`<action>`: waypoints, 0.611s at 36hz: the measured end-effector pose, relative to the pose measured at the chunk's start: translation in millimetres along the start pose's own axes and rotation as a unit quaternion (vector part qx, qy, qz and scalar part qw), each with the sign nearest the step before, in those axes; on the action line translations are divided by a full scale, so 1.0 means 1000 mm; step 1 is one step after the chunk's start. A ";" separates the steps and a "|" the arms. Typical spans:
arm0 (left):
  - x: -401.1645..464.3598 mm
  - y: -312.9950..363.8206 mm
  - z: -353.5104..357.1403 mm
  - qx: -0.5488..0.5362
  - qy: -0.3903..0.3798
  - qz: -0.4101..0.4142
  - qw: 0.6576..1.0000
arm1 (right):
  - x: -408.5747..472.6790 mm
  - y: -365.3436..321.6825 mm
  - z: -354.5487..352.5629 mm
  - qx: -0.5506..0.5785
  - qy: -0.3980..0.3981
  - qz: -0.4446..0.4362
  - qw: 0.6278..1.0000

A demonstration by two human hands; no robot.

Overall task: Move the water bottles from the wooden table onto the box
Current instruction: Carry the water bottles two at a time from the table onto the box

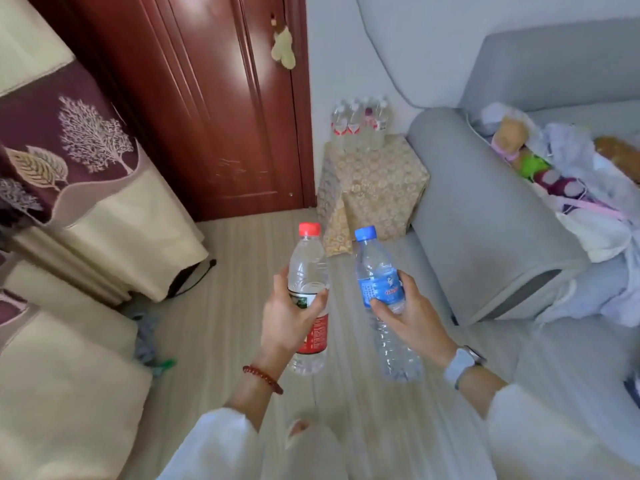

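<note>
The left hand [289, 315] is wrapped around the middle of a clear plastic water bottle with a red cap and red-and-white label [308, 299], fingers and thumb curled round its body. The right hand [407, 313] grips a clear plastic water bottle with a blue cap and blue label [381, 289] in the same way, at the label. Both bottles are held upright or nearly so, side by side but apart, in the air over the pale striped floor [235, 306], near the person.

Farther off, between the dark red wooden door [214, 109] on the left and the arm of the grey sofa [485, 216] on the right, stands the box covered in gold floral-patterned cloth [377, 185]. A cluster of clear water bottles with white caps [362, 124] already stands on its far edge, against the wall.

The wooden table is out of view, so I cannot tell whether more bottles wait there. By my reading the task is well under way: several bottles are placed, and these two are yet to be carried across and set down on the bare near part of the box top.
</note>
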State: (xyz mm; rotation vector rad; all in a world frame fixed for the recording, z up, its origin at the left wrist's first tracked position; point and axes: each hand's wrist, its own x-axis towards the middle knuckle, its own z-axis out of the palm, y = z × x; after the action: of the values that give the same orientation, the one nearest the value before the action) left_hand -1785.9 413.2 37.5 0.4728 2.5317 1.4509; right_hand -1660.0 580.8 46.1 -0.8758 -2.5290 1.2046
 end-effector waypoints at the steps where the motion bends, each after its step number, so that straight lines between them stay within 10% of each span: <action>1: 0.017 0.000 0.004 0.001 -0.003 -0.001 1.000 | 0.017 0.001 0.000 -0.001 -0.003 0.001 1.000; 22: 0.498 0.076 0.157 -0.042 -0.069 0.006 0.997 | 0.493 0.009 -0.033 0.064 0.024 0.095 0.993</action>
State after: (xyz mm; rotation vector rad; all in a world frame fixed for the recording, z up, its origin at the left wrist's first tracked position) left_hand -2186.9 755.7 22.7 0.5540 2.3567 1.4677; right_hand -2038.1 899.3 28.1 -1.1188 -2.3443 1.3648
